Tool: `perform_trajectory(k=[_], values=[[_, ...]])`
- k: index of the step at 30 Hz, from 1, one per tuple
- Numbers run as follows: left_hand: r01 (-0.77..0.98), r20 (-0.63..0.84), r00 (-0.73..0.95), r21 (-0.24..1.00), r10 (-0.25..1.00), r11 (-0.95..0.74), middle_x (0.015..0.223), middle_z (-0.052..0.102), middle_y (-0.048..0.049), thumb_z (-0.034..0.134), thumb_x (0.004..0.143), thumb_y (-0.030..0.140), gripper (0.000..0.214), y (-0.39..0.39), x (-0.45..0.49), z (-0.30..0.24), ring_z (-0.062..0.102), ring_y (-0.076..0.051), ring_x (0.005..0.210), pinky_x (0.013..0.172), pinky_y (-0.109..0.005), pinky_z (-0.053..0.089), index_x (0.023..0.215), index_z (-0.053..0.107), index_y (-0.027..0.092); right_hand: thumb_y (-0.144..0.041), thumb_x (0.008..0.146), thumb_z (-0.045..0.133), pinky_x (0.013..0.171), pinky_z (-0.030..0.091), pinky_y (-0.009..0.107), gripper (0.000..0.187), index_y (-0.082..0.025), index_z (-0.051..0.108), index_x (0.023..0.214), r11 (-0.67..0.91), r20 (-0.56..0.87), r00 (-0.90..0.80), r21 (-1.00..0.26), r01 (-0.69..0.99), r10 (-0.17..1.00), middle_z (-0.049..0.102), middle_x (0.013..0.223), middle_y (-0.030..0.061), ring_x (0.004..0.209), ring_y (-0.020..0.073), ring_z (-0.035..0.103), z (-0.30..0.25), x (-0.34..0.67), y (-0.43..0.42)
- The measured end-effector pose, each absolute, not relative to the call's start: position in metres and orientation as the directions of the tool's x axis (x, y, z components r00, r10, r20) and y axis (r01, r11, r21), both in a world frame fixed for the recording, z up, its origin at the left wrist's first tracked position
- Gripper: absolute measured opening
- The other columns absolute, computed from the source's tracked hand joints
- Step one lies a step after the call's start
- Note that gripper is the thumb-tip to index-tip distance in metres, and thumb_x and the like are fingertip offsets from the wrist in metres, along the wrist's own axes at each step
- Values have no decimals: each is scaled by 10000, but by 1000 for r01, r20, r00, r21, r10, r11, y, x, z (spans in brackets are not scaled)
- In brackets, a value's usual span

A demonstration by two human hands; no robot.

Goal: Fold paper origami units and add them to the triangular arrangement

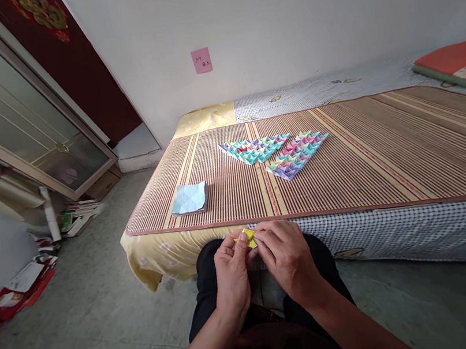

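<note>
Both the left hand (230,271) and right hand (287,257) pinch a small yellow folded paper (249,237) between closed fingertips, near the bed's (399,231) edge.

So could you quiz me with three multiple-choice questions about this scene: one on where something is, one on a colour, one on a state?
1. Where is the paper stack?
A. On the mat's left part
B. On the floor
C. On the pillow

2. What colour is the paper in the hands?
A. Pink
B. Yellow
C. Blue

3. How is it held?
A. Left hand alone
B. Right hand alone
C. Both hands

A: the stack lies on the mat, left.
B: yellow shows between the fingers.
C: both hands pinch it.
</note>
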State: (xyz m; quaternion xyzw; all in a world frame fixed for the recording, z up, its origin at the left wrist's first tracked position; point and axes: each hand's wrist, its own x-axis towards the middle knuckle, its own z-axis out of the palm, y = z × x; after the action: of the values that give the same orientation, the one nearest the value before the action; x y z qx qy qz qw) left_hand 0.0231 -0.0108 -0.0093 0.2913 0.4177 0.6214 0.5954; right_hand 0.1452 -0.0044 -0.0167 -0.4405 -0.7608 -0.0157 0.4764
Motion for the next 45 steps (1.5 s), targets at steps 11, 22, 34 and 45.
perform_trajectory(k=[11,22,34,45], values=[[-428,-134,-84,900,987,86,812,763,-37,923,728,474,387,-12,25,-6,706,-148,725,661,-225,565,888,792,147,-118,1026,601,880,510,432,133,-198,705,1004,571,723,-141,-393,721,676,724,1042,101,994,269,678,-15,148,-4],[-372,-127,-67,923,990,93,824,781,-55,915,737,478,409,-10,24,-10,681,-140,715,675,-217,531,947,816,142,-103,1024,580,888,509,433,143,-208,666,980,588,688,-178,-422,690,703,747,1059,90,1006,275,684,-19,148,1],[-350,-110,10,931,994,106,1011,788,-110,821,828,534,444,-12,24,-12,727,-222,896,729,-270,563,1038,796,143,-118,1037,540,878,493,423,199,-204,625,878,599,647,-203,-479,642,735,720,1008,93,986,268,658,-20,152,3],[-395,-89,101,911,991,122,1035,761,-84,807,894,438,364,-18,24,-13,696,-215,966,874,-288,537,1099,762,140,-129,1047,547,907,521,432,153,-208,639,955,669,660,-230,-550,500,715,720,1106,92,1057,271,656,-28,153,7]])
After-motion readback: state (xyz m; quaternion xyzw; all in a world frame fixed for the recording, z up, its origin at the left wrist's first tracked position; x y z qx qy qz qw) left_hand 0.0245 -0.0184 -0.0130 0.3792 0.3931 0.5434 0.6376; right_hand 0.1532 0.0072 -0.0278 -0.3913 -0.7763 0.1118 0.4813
